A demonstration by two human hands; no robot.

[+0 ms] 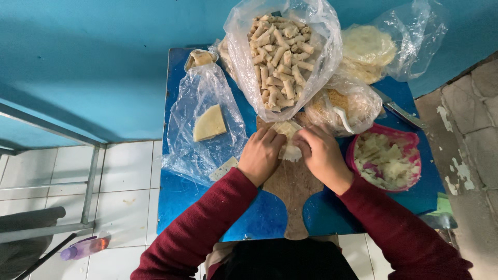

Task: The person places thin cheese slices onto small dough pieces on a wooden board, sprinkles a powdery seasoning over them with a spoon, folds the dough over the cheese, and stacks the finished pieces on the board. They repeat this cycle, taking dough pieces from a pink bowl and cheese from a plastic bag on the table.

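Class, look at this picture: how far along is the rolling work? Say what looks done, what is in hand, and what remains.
Done: a clear bag heaped with finished rolls. In hand: the left hand and right hand fold one pale wrapper on the wooden board. Left: stacked wrappers and the pink bowl still holding filling.

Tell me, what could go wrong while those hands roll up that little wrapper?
The left hand and right hand squeeze the pale wrapper from both sides, so it might tear or spill filling. The open bag of finished rolls bulges right behind the hands; a bump could tip rolls out. The pink bowl sits near the blue table's right edge and could get knocked by an elbow.
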